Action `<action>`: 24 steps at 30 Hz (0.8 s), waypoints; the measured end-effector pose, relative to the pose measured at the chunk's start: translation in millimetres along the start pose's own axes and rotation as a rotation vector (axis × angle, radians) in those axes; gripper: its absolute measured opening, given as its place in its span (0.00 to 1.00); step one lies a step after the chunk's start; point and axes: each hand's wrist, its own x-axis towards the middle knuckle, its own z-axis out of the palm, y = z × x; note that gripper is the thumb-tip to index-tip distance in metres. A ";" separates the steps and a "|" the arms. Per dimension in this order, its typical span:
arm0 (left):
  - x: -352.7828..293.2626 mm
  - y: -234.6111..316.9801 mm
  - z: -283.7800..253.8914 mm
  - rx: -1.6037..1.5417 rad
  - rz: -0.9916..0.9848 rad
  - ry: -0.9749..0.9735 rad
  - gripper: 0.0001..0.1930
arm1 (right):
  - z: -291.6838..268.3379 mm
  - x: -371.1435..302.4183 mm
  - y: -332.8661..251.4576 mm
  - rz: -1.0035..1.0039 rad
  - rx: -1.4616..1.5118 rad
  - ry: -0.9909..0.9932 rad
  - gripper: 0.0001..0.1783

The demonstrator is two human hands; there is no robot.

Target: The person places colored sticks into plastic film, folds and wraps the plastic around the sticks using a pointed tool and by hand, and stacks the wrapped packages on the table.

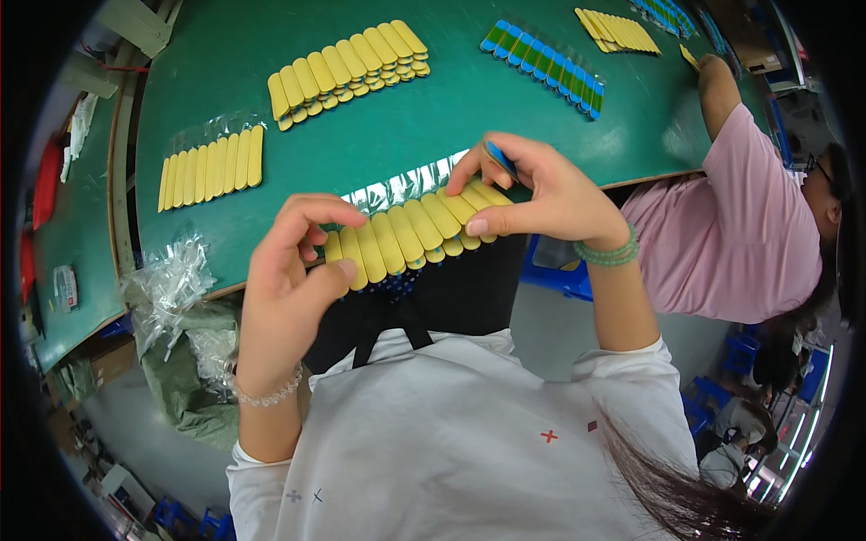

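In front of me, at the table's near edge, is a row of yellow round-ended flat strips (406,233), like nail files, stacked in layers with clear plastic film along the far side. My left hand (293,261) curls around the row's left end, its thumb on the near side and its fingers on the far side. At the other end my right hand (541,185) grips the strips, thumb on top. A small blue piece with an orange edge (501,159) sticks up between its fingers. What it is, I cannot make out.
More yellow strips lie in a small row (212,169) at left and a layered row (347,70) behind. A blue-and-green row (546,68) lies farther right. Crumpled clear film (171,279) hangs at the table's left corner. A person in pink (722,225) sits at right.
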 end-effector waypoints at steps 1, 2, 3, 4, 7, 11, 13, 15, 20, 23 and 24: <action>-2.4 4.9 1.4 0.162 0.052 -0.012 0.17 | -2.1 4.1 -0.8 -0.034 -0.004 -0.013 0.16; -3.5 5.2 3.1 0.166 0.054 -0.008 0.17 | -3.6 9.5 -0.2 -0.040 -0.005 -0.014 0.16; -4.7 4.0 5.6 0.261 0.090 0.043 0.16 | -4.4 14.2 1.0 0.009 0.013 0.010 0.15; -5.6 2.8 7.1 0.356 0.126 0.095 0.15 | -4.8 18.9 1.1 0.058 0.031 0.035 0.16; 2.0 -10.3 -6.8 0.556 0.116 0.083 0.15 | -6.1 31.3 -9.8 -0.050 -0.278 0.118 0.19; 3.9 0.1 -8.7 0.441 0.058 -0.044 0.17 | -6.0 25.3 9.1 -0.141 -0.242 0.113 0.19; 0.8 -1.0 -6.1 0.382 0.206 -0.038 0.20 | 0.1 26.6 -0.2 -0.067 -0.389 0.153 0.22; 7.0 -10.8 1.2 0.406 0.151 0.077 0.20 | -0.8 32.6 -3.7 -0.083 -0.470 0.191 0.23; 0.0 -10.1 20.4 0.425 0.199 0.188 0.27 | -12.9 55.5 12.4 -0.052 -0.244 0.054 0.26; 4.0 -12.1 22.0 0.366 0.184 0.190 0.31 | -12.3 68.2 10.0 -0.066 -0.206 0.019 0.27; 5.1 -11.1 22.7 0.318 0.121 0.186 0.32 | -12.1 70.7 10.3 -0.073 -0.171 -0.002 0.27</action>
